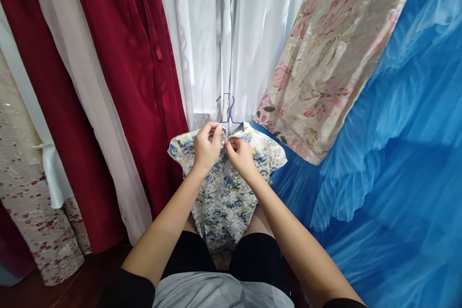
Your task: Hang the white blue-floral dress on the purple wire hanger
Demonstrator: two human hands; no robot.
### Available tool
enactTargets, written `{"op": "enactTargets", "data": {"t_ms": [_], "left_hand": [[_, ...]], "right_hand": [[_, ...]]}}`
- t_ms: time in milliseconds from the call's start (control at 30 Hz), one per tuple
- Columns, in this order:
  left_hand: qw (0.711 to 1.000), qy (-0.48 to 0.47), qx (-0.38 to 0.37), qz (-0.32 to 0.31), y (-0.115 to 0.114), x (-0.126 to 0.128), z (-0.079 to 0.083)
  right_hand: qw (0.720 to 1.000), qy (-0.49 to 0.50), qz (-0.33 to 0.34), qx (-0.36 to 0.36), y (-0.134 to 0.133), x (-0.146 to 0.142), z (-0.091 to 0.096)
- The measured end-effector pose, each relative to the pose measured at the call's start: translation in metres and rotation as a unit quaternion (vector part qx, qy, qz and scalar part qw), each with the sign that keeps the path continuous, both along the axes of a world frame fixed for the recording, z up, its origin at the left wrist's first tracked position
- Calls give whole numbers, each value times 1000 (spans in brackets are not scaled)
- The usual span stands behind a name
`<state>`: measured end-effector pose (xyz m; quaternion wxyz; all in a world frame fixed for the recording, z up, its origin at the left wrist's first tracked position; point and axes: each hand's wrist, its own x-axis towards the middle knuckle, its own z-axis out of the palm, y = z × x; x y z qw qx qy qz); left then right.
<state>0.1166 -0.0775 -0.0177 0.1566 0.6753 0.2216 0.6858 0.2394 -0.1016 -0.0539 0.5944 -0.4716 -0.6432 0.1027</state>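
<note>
Head camera: I see the left hand and the right hand close together, each pinching the blue-flowered, cap-sleeved garment at its neckline, with the rest of it hanging below the grip. Just beyond the grip stands a purple hanger before white drapes; crimson fabric hangs to its left, blue tulle to its right.

Room around the floral garment is being limited ahead by white drapes, sideways by red cloth and blue tulle.
</note>
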Motion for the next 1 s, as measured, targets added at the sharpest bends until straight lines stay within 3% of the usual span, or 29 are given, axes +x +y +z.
{"op": "enactTargets", "data": {"t_ms": [100, 200, 300, 433, 567, 700, 800, 900, 1000], "left_hand": [[996, -74, -36, -21, 21, -17, 13], [961, -208, -180, -31, 53, -53, 16], [896, -320, -308, -10, 80, -90, -5], [856, -360, -370, 7, 96, -110, -51], [856, -375, -356, 1, 100, -96, -76], [886, -371, -278, 5, 103, -82, -72], [896, -370, -245, 15, 104, -78, -66], [878, -409, -249, 27, 103, -77, -66], [843, -451, -293, -2, 99, -80, -68]], "right_hand": [[998, -50, -14, -47, -3, 4, -12], [996, -34, 17, -84, -11, 1, -20], [990, -17, 72, -117, -16, -13, -26], [981, 24, 124, -145, -16, -32, -40], [975, 71, 126, -168, -22, -26, -59], [962, 124, 138, -200, -25, -14, -76], [950, 189, 138, -205, -25, -20, -88], [935, 266, 129, -195, -32, -35, -99], [914, 332, 131, -193, -46, -49, -106]]}}
